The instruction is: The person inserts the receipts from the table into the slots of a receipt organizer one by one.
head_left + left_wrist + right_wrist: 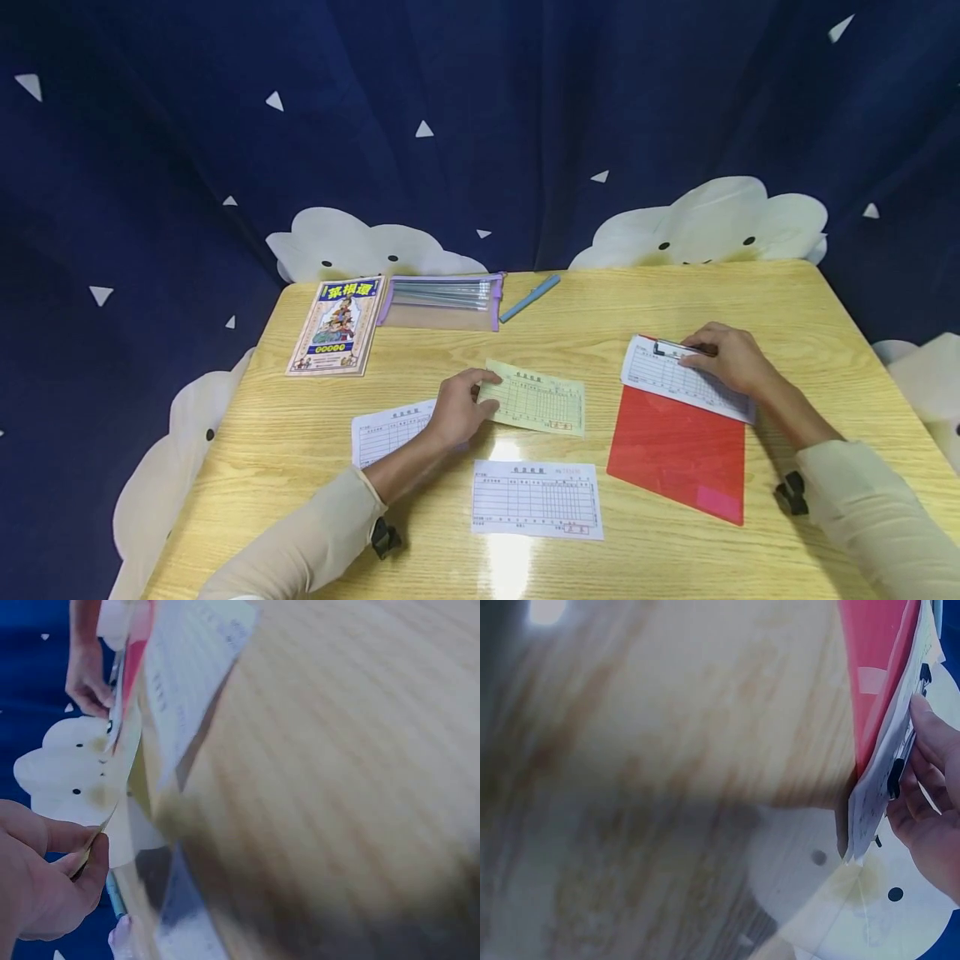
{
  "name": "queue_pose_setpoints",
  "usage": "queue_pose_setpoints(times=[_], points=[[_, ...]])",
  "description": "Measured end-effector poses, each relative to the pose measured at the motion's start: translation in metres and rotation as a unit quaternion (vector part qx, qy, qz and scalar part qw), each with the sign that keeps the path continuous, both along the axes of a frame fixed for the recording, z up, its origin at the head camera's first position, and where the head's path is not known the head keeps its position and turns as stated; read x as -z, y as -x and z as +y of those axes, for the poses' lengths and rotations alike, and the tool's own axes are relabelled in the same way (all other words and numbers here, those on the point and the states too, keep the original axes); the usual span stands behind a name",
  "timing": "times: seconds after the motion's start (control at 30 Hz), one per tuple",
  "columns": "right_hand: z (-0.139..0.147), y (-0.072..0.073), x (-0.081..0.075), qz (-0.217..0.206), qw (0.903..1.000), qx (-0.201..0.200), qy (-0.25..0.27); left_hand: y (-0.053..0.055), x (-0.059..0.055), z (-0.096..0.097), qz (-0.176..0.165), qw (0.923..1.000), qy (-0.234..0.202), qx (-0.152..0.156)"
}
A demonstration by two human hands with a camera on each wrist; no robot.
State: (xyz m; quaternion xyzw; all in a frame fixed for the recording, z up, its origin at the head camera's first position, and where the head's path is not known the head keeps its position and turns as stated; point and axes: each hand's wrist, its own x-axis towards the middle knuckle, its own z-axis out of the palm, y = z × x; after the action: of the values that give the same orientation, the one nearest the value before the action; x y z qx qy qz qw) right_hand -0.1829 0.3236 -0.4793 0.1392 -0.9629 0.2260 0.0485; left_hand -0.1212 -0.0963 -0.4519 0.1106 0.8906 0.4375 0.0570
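My left hand [457, 408] pinches the left edge of a pale yellow receipt slip [538, 400] between thumb and fingers. In the left wrist view that slip [129, 761] is lifted and bends away from the fingers. My right hand [729, 357] grips the metal clip [667, 350] at the top of a red clipboard [675, 442]. White receipt slips [652, 371] lie across the clipboard's upper part, at the clip. The right wrist view shows the thumb on the clip's front, with the other fingers behind.
One white receipt slip [536, 500] lies at the front middle; another [386, 429] is partly hidden under my left arm. Along the back are a book [337, 325], a mesh zip pouch [442, 312] with pencil-like sticks, and a blue pen [530, 298]. A dark curtain hangs behind the table.
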Motion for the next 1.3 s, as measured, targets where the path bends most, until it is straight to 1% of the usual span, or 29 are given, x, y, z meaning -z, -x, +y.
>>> queue_pose_setpoints(times=[0.2, 0.37, 0.5, 0.6, 0.67, 0.73, 0.83, 0.93, 1.03, 1.17, 1.23, 1.3], points=[[0.001, 0.0, -0.001, -0.011, 0.9999, 0.008, -0.001, 0.009, -0.015, 0.002, 0.009, 0.9995, -0.024, -0.018], [0.001, -0.002, -0.002, -0.019, 0.9997, 0.011, -0.003, 0.017, -0.029, 0.009, 0.018, 0.9989, -0.038, -0.02], [0.001, -0.003, -0.002, -0.02, 0.9997, 0.012, -0.004, 0.022, -0.038, 0.02, 0.005, 0.9977, -0.064, -0.021], [0.0, -0.003, -0.001, -0.022, 0.9996, 0.014, -0.005, 0.025, -0.041, 0.033, -0.006, 0.997, -0.075, -0.014], [0.0, -0.003, 0.0, -0.025, 0.9996, 0.016, -0.005, 0.027, -0.04, 0.043, -0.01, 0.9968, -0.08, -0.001], [-0.001, -0.002, 0.0, -0.027, 0.9995, 0.016, -0.003, 0.029, -0.038, 0.054, -0.006, 0.9971, -0.074, 0.016], [-0.001, -0.002, 0.001, -0.021, 0.9997, 0.012, -0.002, 0.029, -0.032, 0.07, -0.003, 0.9974, -0.057, 0.043], [-0.001, -0.002, 0.002, -0.009, 0.9999, 0.006, -0.004, 0.029, -0.025, 0.087, -0.005, 0.9972, -0.045, 0.06], [-0.001, -0.002, 0.001, -0.002, 1.0, 0.002, -0.005, 0.028, -0.021, 0.102, -0.016, 0.9961, -0.056, 0.065], [-0.002, -0.002, -0.001, -0.014, 0.9999, 0.007, -0.001, 0.03, -0.017, 0.123, -0.04, 0.9933, -0.088, 0.062], [-0.002, -0.003, -0.002, -0.017, 0.9998, 0.009, -0.001, 0.031, -0.014, 0.133, -0.048, 0.9925, -0.095, 0.061], [-0.002, -0.003, -0.003, -0.018, 0.9998, 0.01, 0.001, 0.034, -0.01, 0.143, -0.048, 0.9928, -0.092, 0.059]])
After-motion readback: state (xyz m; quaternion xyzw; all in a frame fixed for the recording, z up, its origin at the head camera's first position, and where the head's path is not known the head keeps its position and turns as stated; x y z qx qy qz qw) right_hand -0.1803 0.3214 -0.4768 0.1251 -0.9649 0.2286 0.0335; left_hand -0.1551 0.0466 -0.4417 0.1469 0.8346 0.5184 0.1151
